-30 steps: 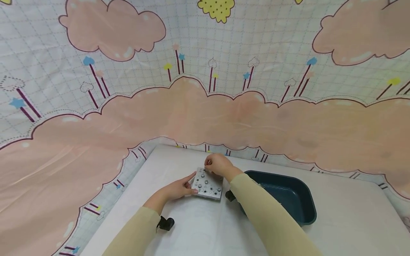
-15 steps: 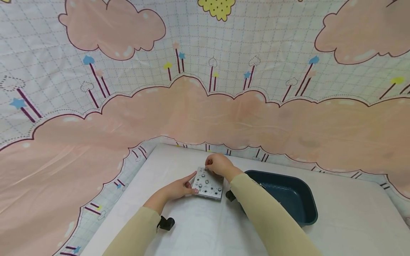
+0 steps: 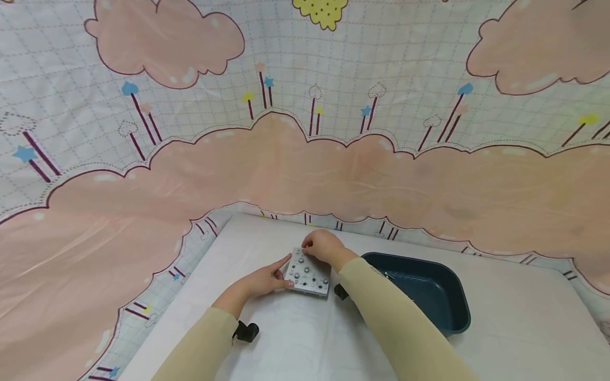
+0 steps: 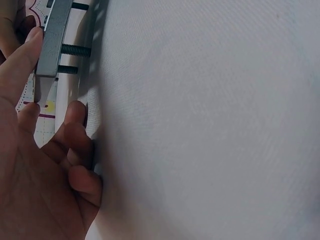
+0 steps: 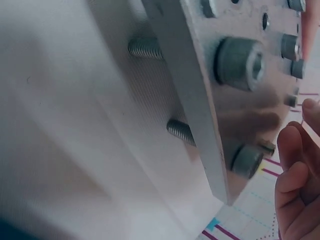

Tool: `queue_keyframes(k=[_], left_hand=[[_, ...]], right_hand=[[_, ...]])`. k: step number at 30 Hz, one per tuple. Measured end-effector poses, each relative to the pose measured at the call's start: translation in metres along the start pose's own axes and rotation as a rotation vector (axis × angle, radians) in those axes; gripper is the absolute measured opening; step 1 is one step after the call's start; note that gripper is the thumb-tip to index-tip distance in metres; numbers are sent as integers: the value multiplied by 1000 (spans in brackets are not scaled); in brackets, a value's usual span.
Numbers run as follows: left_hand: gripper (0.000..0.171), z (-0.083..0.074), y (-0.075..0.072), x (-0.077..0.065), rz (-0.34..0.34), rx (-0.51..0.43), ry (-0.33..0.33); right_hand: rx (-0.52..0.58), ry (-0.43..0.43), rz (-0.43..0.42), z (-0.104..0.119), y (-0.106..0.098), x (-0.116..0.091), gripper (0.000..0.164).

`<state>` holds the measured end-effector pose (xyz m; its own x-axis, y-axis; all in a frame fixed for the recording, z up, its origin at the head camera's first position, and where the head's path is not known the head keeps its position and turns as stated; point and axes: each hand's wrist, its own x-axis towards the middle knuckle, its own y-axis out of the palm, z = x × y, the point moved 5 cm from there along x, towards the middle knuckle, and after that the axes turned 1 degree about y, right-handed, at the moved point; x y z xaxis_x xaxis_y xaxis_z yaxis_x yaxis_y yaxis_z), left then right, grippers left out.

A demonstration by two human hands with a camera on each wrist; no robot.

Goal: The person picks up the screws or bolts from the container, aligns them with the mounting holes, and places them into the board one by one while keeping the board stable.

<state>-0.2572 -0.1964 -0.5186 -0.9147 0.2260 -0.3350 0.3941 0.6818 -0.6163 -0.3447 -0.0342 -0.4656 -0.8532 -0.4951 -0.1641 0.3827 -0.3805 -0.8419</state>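
A silver metal plate (image 3: 310,275) is fitted with several socket-head bolts. Threaded bolt ends (image 4: 76,50) stick out underneath it. My left hand (image 3: 261,281) grips the plate by its left side, index finger at the far corner and thumb at the near one. Over the far edge of the plate, my right hand (image 3: 325,245) has thumb and index finger drawn together on a small screw, mostly hidden by the fingertips. In the right wrist view a small brass-toned screw (image 5: 267,146) stands close to these fingers, beside a larger bolt (image 5: 248,161).
A dark blue-green basin (image 3: 459,296) stands to the right, partly behind the right sleeve, with a few small bits in it. The white-covered table (image 3: 286,344) meets a cloud-print cloth (image 3: 305,169) at the back and left.
Both hands and the plate stay in nearly the same place. The right fingertips shift slightly at the plate's far edge; a small dark piece visible beneath them earlier is now covered.
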Motion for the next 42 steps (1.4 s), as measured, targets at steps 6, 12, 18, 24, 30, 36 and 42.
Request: queue_keyframes(k=[6, 12, 18, 24, 30, 36, 42], left_hand=[[91, 2, 0, 1, -5, 35, -7], [90, 4, 2, 4, -6, 34, -12], [90, 5, 3, 7, 1, 39, 1], [91, 6, 2, 8, -5, 47, 5], [91, 4, 0, 8, -8, 54, 9], [92, 3, -1, 7, 1, 39, 11], [91, 2, 1, 9, -4, 29, 14]], right_hand=[[22, -1, -4, -4, -7, -5, 21], [35, -46, 4, -8, -27, -18, 25], [21, -64, 35, -23, -47, -40, 25], [-52, -96, 21, -57, -76, -76, 23], [-104, -147, -16, -103, -92, -115, 20], [-180, -132, -15, -135, -91, -139, 19], [-237, -176, 16, -144, -84, -141, 14]])
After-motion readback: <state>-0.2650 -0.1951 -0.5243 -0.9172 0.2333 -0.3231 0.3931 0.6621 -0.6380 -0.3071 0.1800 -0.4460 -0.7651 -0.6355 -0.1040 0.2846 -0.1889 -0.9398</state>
